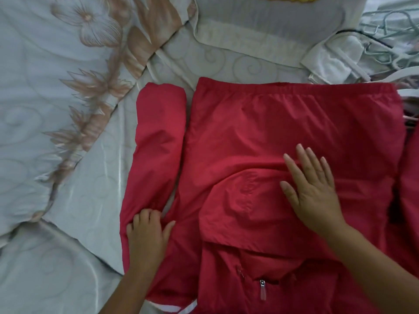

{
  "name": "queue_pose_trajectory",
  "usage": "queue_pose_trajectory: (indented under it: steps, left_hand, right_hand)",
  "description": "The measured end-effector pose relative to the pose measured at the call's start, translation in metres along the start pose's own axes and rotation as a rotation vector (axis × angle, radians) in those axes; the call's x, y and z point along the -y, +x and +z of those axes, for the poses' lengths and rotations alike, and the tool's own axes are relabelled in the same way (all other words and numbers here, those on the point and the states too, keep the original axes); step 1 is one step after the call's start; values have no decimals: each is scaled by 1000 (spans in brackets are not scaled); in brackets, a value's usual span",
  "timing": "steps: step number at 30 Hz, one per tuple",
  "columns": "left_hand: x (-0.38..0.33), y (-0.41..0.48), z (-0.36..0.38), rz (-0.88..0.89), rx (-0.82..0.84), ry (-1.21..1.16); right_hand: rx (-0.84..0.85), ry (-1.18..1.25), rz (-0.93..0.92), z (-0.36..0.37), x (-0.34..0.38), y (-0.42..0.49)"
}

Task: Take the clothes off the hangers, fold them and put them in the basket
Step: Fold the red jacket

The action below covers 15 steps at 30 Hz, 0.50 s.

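A red zip jacket point(272, 123) lies spread on the bed, back side up, its elastic hem at the far edge and its hood folded onto the back. My right hand point(310, 186) lies flat with straight fingers on the hood and back. My left hand point(147, 232) grips the base of the jacket's left sleeve point(158, 137) with curled fingers; the sleeve runs straight away from me beside the body. A zipper pull point(262, 290) shows near the bottom edge. No basket is in view.
The pale quilted bedspread point(56, 109) with a floral band covers the left side. A white garment with a yellow print point(267, 23) lies beyond the jacket. A heap of pale hangers point(390, 41) and a folded white cloth point(328, 57) sit at the far right.
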<state>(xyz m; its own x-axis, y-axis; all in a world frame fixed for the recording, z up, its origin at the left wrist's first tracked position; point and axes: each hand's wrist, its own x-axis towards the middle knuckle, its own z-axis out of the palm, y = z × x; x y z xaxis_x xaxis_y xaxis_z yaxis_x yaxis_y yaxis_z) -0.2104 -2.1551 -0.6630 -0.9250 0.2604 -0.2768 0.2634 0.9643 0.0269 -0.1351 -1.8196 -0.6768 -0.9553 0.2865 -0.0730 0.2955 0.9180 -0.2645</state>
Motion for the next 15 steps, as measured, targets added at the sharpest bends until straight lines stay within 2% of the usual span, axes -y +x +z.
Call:
queue_pose_trajectory:
  steps: [1,3,6,8,10,15]
  left_hand:
    - [-3,2,-3,13,-78,-46]
    - [-23,11,-13,183,-214,-147]
    - [-64,41,-15,454,-219,-160]
    - [-77,57,-1,433,-118,-101]
    - [-76,66,20,374,-30,-33]
    - [-75,70,34,387,26,-10]
  right_hand:
    - [53,-18,6,6,4,4]
    - [83,-26,30,12,6,7]
    - [-5,15,16,7,21,8]
    - [-23,-6,0,12,25,-3]
    - [27,-71,18,24,19,-16]
    - [105,-151,52,41,6,-19]
